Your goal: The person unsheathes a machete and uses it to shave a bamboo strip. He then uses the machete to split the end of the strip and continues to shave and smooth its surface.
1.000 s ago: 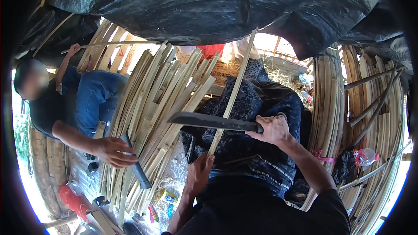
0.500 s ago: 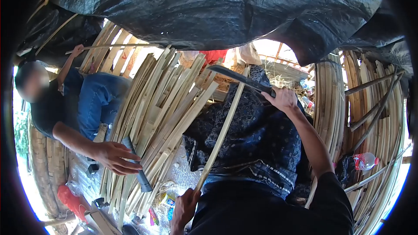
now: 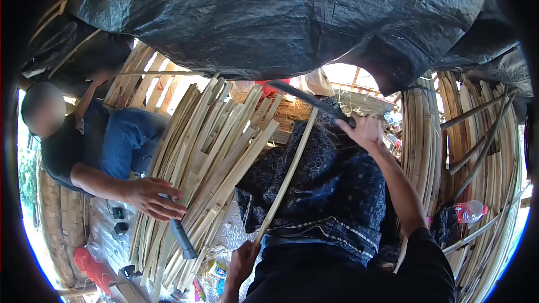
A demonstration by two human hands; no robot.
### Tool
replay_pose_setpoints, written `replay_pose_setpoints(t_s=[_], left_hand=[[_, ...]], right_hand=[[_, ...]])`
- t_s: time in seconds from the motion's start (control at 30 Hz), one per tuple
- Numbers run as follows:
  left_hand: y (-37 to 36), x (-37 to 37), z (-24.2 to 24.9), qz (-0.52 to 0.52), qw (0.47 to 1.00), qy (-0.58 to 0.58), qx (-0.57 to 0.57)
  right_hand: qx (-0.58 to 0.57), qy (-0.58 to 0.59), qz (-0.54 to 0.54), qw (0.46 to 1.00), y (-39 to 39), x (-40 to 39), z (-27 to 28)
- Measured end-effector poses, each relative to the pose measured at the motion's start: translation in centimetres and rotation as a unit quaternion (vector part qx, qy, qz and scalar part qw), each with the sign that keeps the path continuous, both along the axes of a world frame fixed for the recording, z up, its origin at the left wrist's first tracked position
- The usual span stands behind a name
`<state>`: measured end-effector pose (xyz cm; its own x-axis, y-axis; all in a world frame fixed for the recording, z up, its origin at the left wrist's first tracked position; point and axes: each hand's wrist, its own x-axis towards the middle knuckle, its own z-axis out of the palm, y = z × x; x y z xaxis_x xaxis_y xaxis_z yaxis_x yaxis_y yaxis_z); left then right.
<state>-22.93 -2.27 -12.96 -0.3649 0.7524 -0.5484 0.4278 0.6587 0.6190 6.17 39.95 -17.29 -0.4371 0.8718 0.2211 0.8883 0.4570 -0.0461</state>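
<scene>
My right hand is wrapped round the handle of a machete. Its dark blade points up and left, crossing the top end of a long bamboo strip in this view. Low in front of my body, my left hand grips the bottom end of that strip, which slants up and to the right over the dark patterned cloth on my lap. To the left, a co-worker's hand is spread over a dark-handled tool lying on the bamboo pile.
A co-worker sits at the left, the other hand raised to a thin strip. A black tarp hangs low overhead. Bamboo bundles stand at the right beside a plastic bottle. Small packets and a red bag lie lower left.
The co-worker's near hand has shifted slightly right and down over the dark-handled tool. The view has tilted a little upward. My hands keep nearly the same hold on machete and bamboo strip.
</scene>
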Motion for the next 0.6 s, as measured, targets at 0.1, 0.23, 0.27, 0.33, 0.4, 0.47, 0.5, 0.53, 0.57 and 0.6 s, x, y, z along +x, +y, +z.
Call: replay_pose_setpoints(t_s=[0.1,0.23,0.27,0.33,0.4,0.47,0.5,0.53,0.57,0.6], left_hand=[[3.6,1.7,-0.2,0.02,0.999,0.011,0.025],[7.2,4.1,-1.2,-0.021,0.987,0.091,0.128],[7.7,4.4,-1.7,-0.011,0.987,0.102,0.126],[8.2,4.4,-2.7,-0.044,0.977,0.137,0.158],[8.2,4.2,-3.4,-0.043,0.976,0.145,0.154],[7.9,3.9,-4.7,-0.054,0.978,0.131,0.155],[8.0,4.0,-4.6,-0.052,0.978,0.131,0.154],[8.2,4.0,-4.3,-0.053,0.98,0.123,0.147],[8.3,4.0,-4.1,-0.054,0.982,0.115,0.14],[8.4,3.9,-4.0,-0.05,0.982,0.115,0.139]], right_hand=[[-0.005,0.072,0.08,0.994,-2.3,-5.6,1.4],[-0.09,0.111,0.117,0.983,-6.4,-14.5,5.7],[-0.07,0.139,0.141,0.978,-7.3,-16.3,5.9],[-0.07,0.188,0.179,0.963,-9.3,-19.7,6.2],[-0.146,0.174,0.208,0.951,-11.1,-22.4,6.4],[-0.144,0.216,0.233,0.937,-13.2,-24.1,6.6],[-0.152,0.229,0.247,0.929,-13.9,-24.9,6.1],[-0.181,0.249,0.264,0.914,-14.6,-25.6,6.0],[-0.183,0.248,0.266,0.913,-15.2,-26.1,5.9],[-0.192,0.257,0.276,0.906,-15.7,-26.5,6.2]])
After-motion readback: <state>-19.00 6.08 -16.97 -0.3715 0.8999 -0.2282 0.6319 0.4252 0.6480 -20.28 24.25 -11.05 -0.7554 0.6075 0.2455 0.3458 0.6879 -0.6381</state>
